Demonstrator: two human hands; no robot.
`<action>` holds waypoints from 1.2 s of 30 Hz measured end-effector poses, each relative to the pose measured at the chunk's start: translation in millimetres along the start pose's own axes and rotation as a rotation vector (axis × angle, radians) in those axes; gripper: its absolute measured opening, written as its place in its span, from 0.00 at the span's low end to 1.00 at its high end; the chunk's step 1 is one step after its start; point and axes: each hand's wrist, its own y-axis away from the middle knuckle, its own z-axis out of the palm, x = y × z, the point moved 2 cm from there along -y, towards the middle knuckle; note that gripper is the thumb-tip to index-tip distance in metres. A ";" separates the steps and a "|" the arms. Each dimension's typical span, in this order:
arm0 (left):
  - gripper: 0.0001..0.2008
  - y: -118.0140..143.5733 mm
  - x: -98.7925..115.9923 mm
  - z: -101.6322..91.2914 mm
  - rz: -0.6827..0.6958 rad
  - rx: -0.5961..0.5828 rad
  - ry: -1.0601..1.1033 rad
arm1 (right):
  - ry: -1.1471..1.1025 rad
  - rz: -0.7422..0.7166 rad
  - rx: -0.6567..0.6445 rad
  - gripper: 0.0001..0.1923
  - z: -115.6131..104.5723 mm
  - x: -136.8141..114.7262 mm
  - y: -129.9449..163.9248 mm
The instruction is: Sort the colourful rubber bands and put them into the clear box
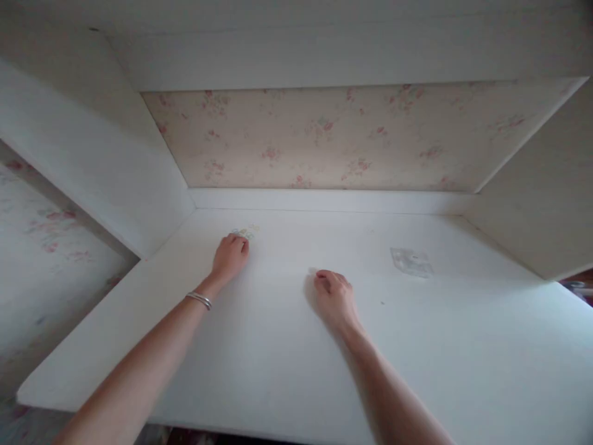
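A small cluster of thin yellowish and greenish loops (252, 228), perhaps rubber bands, lies toward the back left of the white desktop (278, 358). At its near edge is my left hand (231, 256), knuckles up and fingers curled closed; the fingertips and whatever they hold are hidden. My right hand (336, 296) rests on its side near the middle of the surface. Its fingers are bent in toward the thumb in a closed shape, and I cannot make out anything between them. A clear plastic bag (411, 262) lies flat to the right of this hand.
White side panels (152, 185) flank the desktop, and a low white ledge (324, 200) runs along its back. Above that shows flowered wallpaper (296, 136), under an overhanging white panel (324, 59). A tiny dark speck (382, 303) is right of my right hand.
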 end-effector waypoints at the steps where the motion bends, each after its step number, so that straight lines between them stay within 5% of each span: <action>1: 0.16 -7.0 -9.6 1.9 -0.019 0.011 -0.052 | 0.015 -0.011 -0.007 0.12 -0.1 -1.1 -0.1; 6: 0.26 -30.8 -39.6 22.5 -0.149 -0.069 -0.151 | 0.046 0.001 -0.012 0.12 -0.1 -3.2 -1.4; 13: 0.32 -54.7 -34.7 47.2 -0.153 -0.219 -0.202 | 0.040 0.063 0.010 0.11 -0.2 -4.1 -5.3; 28: 0.23 -63.1 4.4 63.4 0.082 -0.215 0.034 | 0.058 0.076 -0.006 0.11 0.2 -10.3 -6.6; 36: 0.21 -19.8 67.2 61.6 0.175 -0.262 0.284 | -0.084 0.122 0.062 0.11 5.1 -0.6 -9.0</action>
